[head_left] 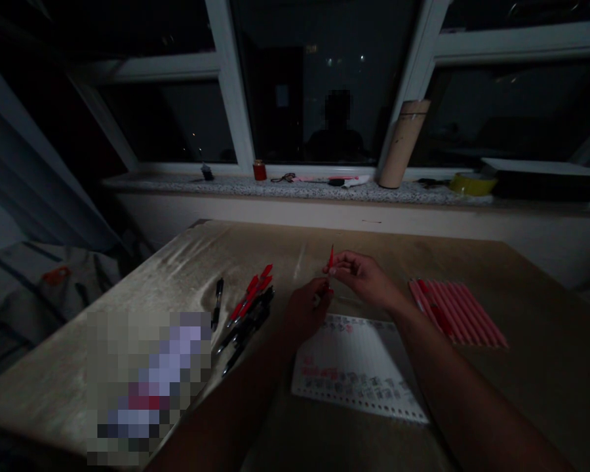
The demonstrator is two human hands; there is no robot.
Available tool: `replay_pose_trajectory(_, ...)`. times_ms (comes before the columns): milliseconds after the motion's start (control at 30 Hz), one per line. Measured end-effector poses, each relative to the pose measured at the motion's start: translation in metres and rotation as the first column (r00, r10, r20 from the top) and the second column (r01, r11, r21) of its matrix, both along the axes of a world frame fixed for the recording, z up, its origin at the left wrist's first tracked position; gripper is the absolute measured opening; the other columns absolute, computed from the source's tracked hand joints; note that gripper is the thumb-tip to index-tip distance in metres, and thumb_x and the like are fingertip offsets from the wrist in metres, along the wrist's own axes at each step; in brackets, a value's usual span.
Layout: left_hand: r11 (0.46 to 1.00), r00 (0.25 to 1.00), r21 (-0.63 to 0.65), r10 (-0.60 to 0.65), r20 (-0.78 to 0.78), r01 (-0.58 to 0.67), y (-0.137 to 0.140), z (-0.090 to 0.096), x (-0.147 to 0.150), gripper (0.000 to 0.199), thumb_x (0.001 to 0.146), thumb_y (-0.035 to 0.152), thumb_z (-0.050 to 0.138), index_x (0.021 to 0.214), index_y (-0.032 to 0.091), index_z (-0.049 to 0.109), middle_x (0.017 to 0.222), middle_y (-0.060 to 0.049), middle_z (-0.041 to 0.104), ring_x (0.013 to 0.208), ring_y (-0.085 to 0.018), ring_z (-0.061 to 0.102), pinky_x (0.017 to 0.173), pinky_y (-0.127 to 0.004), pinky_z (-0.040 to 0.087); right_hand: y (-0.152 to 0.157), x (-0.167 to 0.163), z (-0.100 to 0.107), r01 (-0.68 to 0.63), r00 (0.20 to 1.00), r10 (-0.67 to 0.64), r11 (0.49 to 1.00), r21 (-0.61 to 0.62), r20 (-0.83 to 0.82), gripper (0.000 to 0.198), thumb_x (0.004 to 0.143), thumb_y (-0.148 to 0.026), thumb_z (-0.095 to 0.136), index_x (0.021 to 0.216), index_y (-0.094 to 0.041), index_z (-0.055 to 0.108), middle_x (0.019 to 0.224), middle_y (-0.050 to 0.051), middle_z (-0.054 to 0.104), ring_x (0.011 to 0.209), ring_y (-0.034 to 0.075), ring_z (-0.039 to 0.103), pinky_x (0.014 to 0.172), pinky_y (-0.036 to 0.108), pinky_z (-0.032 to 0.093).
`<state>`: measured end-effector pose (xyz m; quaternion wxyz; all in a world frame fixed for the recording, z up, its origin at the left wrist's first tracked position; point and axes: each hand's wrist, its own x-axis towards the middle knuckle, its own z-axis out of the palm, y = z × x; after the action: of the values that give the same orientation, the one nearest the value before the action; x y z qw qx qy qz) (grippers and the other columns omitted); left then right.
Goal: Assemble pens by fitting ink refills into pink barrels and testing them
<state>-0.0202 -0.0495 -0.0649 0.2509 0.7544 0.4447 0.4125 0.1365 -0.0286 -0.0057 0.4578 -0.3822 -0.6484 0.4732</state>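
Red piece held upright over the middle of the counter

A thin red piece, pen-like in shape, is pinched by the fingertips of the right hand, its point turned up toward the far edge. The left hand is curled just below, and a small red bit is held narrowly at its fingertips. Whether both grips are closed on one pen or on two parts of it cannot be told in this dim light.

The step in hand is judged to be fine work at the end of a pen, perhaps a fitting or a parting of pieces. For the next move, a steady left grip and a small twist or pull by the right fingertips seem to be called for, with the two parts kept in line; if the thin piece is pinched too loosely, it could be dropped.

On the near-edge side of the hands, a printed page is laid flat, its punched holes turned to the near edge. Toward the left edge, red pens are heaped beside black pens, and a single black pen is set apart from them. Toward the right edge, pink sticks are lined up in a row, with loose red pieces laid among them.
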Motion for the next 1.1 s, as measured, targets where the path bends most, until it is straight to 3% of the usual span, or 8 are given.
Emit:
replay_pose_trajectory(133,1.0,1.0,-0.019,0.003,0.011,-0.003,0.001,0.0,-0.001,0.03,0.088,0.037,0.045,0.109,0.019,0.055,0.09,-0.003,0.069,0.078,-0.015,0.062,0.068,-0.024,0.044,0.003,0.011,0.002,0.041,0.995,-0.045,0.998,0.045,0.087,0.025,0.073,-0.036,0.063,0.088,-0.017,0.06,0.08,0.004,0.066,0.074,0.014,0.061,0.072,0.028,0.047)
replay_pose_trajectory(267,1.0,1.0,-0.03,0.006,0.023,-0.005,0.001,0.001,-0.001,0.031,0.088,0.039,0.045,0.107,0.018,0.056,0.089,-0.004,0.069,0.077,-0.015,0.062,0.067,-0.023,0.045,0.009,0.028,-0.002,0.074,0.925,-0.113,0.99,0.119,0.363,0.022,0.074,-0.033,0.058,0.085,-0.015,0.063,0.076,0.004,0.066,0.067,0.014,0.058,0.066,0.026,0.045)
replay_pose_trajectory(467,0.999,0.999,-0.023,0.043,-0.005,-0.043,0.001,0.002,-0.002,0.029,0.086,0.039,0.047,0.106,0.018,0.056,0.09,-0.004,0.068,0.08,-0.015,0.062,0.069,-0.024,0.046,0.015,0.035,-0.024,-0.046,0.473,-0.057,0.995,0.089,0.879,0.011,0.066,-0.015,0.057,0.07,-0.016,0.067,0.068,0.005,0.068,0.06,0.015,0.058,0.056,0.023,0.037)
replay_pose_trajectory(633,0.998,0.998,-0.013,0.057,-0.019,-0.058,0.003,0.0,-0.002,0.028,0.086,0.037,0.048,0.104,0.018,0.056,0.088,-0.004,0.068,0.077,-0.015,0.062,0.068,-0.025,0.046,0.013,0.03,-0.033,-0.065,0.351,-0.059,0.994,0.086,0.935,0.015,0.064,-0.013,0.057,0.071,-0.016,0.07,0.074,0.01,0.07,0.069,0.019,0.063,0.057,0.024,0.037)
replay_pose_trajectory(767,0.999,0.998,-0.015,0.047,-0.03,-0.048,0.002,0.001,-0.002,0.029,0.086,0.038,0.048,0.104,0.017,0.057,0.087,-0.004,0.068,0.077,-0.014,0.061,0.066,-0.024,0.046,0.012,0.035,-0.025,-0.08,0.447,-0.048,0.992,0.093,0.893,0.011,0.064,-0.013,0.057,0.067,-0.015,0.068,0.065,0.005,0.066,0.06,0.016,0.058,0.055,0.024,0.036)
replay_pose_trajectory(867,1.0,0.999,-0.012,0.023,-0.038,-0.024,0.001,0.003,-0.002,0.029,0.086,0.039,0.048,0.104,0.018,0.057,0.089,-0.004,0.067,0.078,-0.014,0.061,0.067,-0.023,0.045,0.013,0.04,-0.013,-0.06,0.699,-0.056,0.989,0.137,0.713,0.012,0.069,-0.019,0.056,0.071,-0.014,0.066,0.062,0.001,0.062,0.057,0.013,0.054,0.054,0.023,0.037)
replay_pose_trajectory(967,1.0,0.998,0.017,-0.006,-0.056,0.007,0.001,0.003,-0.001,0.028,0.087,0.038,0.046,0.103,0.018,0.058,0.088,-0.003,0.066,0.078,-0.013,0.061,0.069,-0.022,0.045,0.012,0.041,0.0,0.09,0.953,-0.128,0.985,0.147,0.274,0.022,0.071,-0.029,0.061,0.087,-0.014,0.064,0.072,0.001,0.063,0.063,0.013,0.056,0.061,0.025,0.043)
replay_pose_trajectory(1100,0.999,0.997,0.027,-0.019,-0.078,0.021,0.001,0.0,-0.001,0.028,0.088,0.037,0.045,0.104,0.018,0.058,0.087,-0.002,0.066,0.076,-0.013,0.059,0.07,-0.023,0.044,0.005,0.033,0.017,0.229,0.965,-0.206,0.964,0.137,-0.161,0.023,0.067,-0.03,0.07,0.085,-0.018,0.063,0.076,0.002,0.064,0.067,0.013,0.058,0.067,0.028,0.047)
